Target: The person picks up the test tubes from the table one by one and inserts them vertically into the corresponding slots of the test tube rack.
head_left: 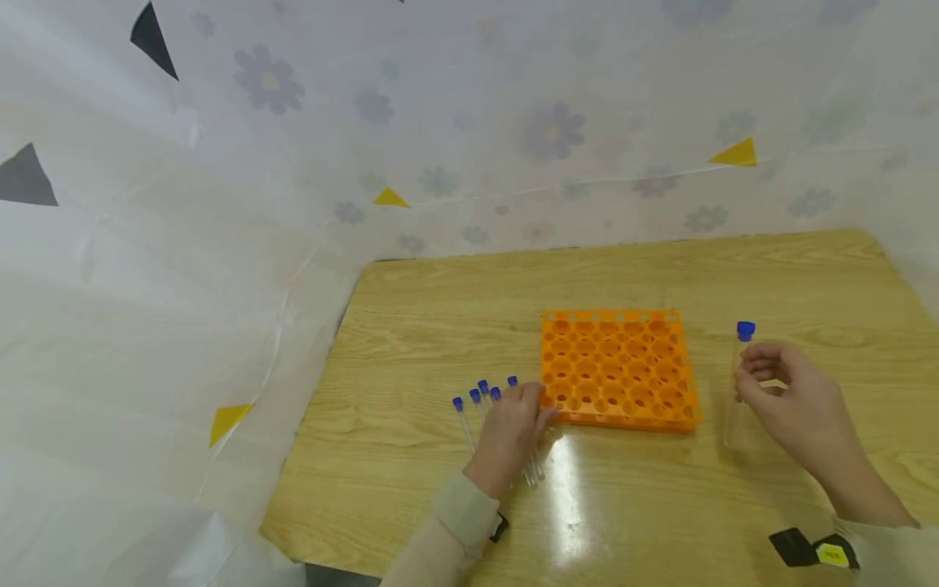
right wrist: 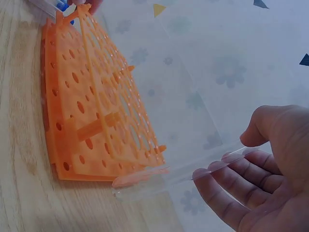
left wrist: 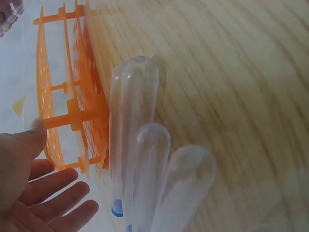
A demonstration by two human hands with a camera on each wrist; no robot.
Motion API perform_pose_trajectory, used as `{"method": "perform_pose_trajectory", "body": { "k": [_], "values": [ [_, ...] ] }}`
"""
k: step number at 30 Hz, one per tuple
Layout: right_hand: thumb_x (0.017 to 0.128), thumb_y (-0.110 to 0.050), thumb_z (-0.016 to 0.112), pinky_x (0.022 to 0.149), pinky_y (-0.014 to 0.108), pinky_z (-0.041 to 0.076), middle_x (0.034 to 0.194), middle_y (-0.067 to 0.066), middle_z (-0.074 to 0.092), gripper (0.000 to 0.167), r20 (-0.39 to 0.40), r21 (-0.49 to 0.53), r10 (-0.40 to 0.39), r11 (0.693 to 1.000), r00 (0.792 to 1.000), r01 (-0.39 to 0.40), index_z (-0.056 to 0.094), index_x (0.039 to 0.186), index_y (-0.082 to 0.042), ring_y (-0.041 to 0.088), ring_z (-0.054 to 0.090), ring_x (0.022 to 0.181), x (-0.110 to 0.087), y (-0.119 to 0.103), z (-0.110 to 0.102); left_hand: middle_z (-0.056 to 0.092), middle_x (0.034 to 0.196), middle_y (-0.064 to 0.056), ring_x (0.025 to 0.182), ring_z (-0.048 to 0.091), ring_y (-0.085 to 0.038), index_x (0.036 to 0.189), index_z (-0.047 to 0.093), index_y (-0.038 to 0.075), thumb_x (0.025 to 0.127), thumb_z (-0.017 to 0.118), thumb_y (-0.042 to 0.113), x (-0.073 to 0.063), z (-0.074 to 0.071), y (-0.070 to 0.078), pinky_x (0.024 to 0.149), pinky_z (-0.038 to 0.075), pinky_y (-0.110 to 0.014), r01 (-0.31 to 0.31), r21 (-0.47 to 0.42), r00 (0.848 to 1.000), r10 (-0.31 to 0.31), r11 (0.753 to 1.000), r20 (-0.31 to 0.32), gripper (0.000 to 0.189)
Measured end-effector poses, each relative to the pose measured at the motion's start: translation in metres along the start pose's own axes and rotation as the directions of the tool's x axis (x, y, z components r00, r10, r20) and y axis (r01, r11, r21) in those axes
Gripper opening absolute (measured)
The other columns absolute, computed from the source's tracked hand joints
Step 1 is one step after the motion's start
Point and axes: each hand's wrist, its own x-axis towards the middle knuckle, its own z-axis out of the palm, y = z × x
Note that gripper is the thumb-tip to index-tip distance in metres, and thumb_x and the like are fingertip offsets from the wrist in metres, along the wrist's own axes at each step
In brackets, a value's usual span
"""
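Rack [head_left: 611, 359] in orange sits well in from the table's [head_left: 440, 318] far edge, its near-left corner pinched by the left hand [head_left: 509, 428]; blue-capped tubes [head_left: 465, 426] lie by that hand, toward the left edge. Nearer the right edge, the right hand [head_left: 800, 405] pinches a single tube [head_left: 732, 413].

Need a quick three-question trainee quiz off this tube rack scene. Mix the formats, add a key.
1. True or false: the left hand and the right hand both touch the orange rack.
2. In the head view, where do the loose tubes lie?
A) In the rack's holes
B) Left of the rack, by the left hand
C) Right of the rack, by the right hand
3. Fill in: the right hand holds a clear tube with a ____ cap.

Key: 1. False, only the left hand touches it. 2. B. 3. Blue.
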Motion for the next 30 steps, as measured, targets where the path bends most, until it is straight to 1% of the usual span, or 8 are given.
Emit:
{"method": "perform_pose_trajectory", "body": {
  "k": [2,5,9,13,16,20,24,30],
  "values": [
    [0.097,-0.013,0.061,0.068,0.0,0.046,0.095,-0.014,0.056,0.026,-0.018,0.02,-0.009,1.0,1.0,0.009,0.054,0.12,-0.003,-0.013,0.052,0.084,-0.002,-0.004,-0.001,0.068,0.095,-0.006,0.083,0.066,-0.015,0.112,0.058,0.003,0.096,0.065,0.031,-0.003,0.003,-0.001,0.073,0.057,-0.02,-0.012,0.012,1.0,0.012,1.0,-0.026,0.032],
    [0.097,-0.011,0.06,0.07,-0.002,0.045,0.095,-0.016,0.056,0.029,-0.05,0.036,-0.029,0.999,0.998,0.03,0.055,0.124,-0.001,-0.016,0.052,0.088,-0.005,-0.01,-0.001,0.068,0.111,-0.013,0.098,0.068,-0.021,0.127,0.056,-0.001,0.096,0.065,0.03,-0.005,0.006,0.0,0.086,0.058,-0.026,-0.023,0.056,0.999,0.026,0.998,-0.044,0.044],
    [0.097,-0.008,0.059,0.072,-0.004,0.043,0.096,-0.021,0.054,0.035,-0.098,0.021,-0.07,0.997,0.993,0.072,0.057,0.13,0.002,-0.018,0.05,0.091,-0.005,-0.018,0.0,0.053,0.144,-0.019,0.132,0.055,-0.029,0.144,0.046,-0.003,0.103,0.054,0.033,-0.004,0.009,0.003,0.109,0.047,-0.037,-0.024,0.162,0.999,0.017,0.987,0.044,0.055],
    [0.096,-0.004,0.06,0.073,-0.004,0.044,0.097,-0.024,0.054,0.033,-0.125,0.038,-0.107,0.993,0.986,0.113,0.059,0.129,0.002,-0.017,0.052,0.089,-0.004,-0.025,0.004,0.045,0.153,-0.015,0.141,0.045,-0.026,0.147,0.044,0.002,0.107,0.042,0.038,-0.001,0.008,0.008,0.114,0.042,-0.04,-0.012,0.257,0.986,-0.031,0.966,0.163,0.054],
    [0.094,0.001,0.061,0.072,-0.001,0.047,0.098,-0.021,0.057,0.033,-0.135,0.083,-0.133,0.986,0.982,0.145,0.06,0.127,0.002,-0.013,0.055,0.087,-0.004,-0.028,0.006,0.045,0.153,-0.012,0.142,0.044,-0.024,0.147,0.046,0.005,0.106,0.04,0.043,0.0,0.006,0.01,0.115,0.041,-0.041,-0.004,0.296,0.98,-0.055,0.955,0.193,0.056],
    [0.091,0.005,0.063,0.075,-0.001,0.047,0.1,-0.019,0.061,0.033,-0.157,0.112,-0.179,0.974,0.971,0.197,0.061,0.124,0.001,-0.009,0.058,0.087,-0.004,-0.03,0.009,0.053,0.147,-0.01,0.137,0.051,-0.023,0.142,0.053,0.007,0.102,0.047,0.046,0.002,0.007,0.01,0.112,0.044,-0.04,-0.016,0.318,0.991,-0.027,0.948,0.13,0.057],
    [0.087,0.01,0.066,0.079,-0.001,0.046,0.105,-0.022,0.061,0.034,-0.188,0.111,-0.249,0.956,0.95,0.272,0.063,0.12,0.002,-0.009,0.058,0.09,-0.002,-0.034,0.014,0.059,0.14,-0.011,0.131,0.056,-0.023,0.136,0.059,0.006,0.1,0.053,0.045,0.005,0.008,0.009,0.109,0.047,-0.04,-0.03,0.313,0.998,0.013,0.949,0.057,0.054],
    [0.08,0.017,0.068,0.081,-0.001,0.046,0.105,-0.021,0.06,0.034,-0.206,0.078,-0.347,0.926,0.915,0.369,0.063,0.112,0.007,-0.012,0.058,0.093,-0.003,-0.036,0.021,0.06,0.138,-0.015,0.131,0.056,-0.025,0.133,0.061,0.001,0.101,0.052,0.041,0.005,0.009,0.01,0.108,0.047,-0.04,-0.051,0.309,0.998,0.038,0.95,0.05,0.052]
  ]
}}
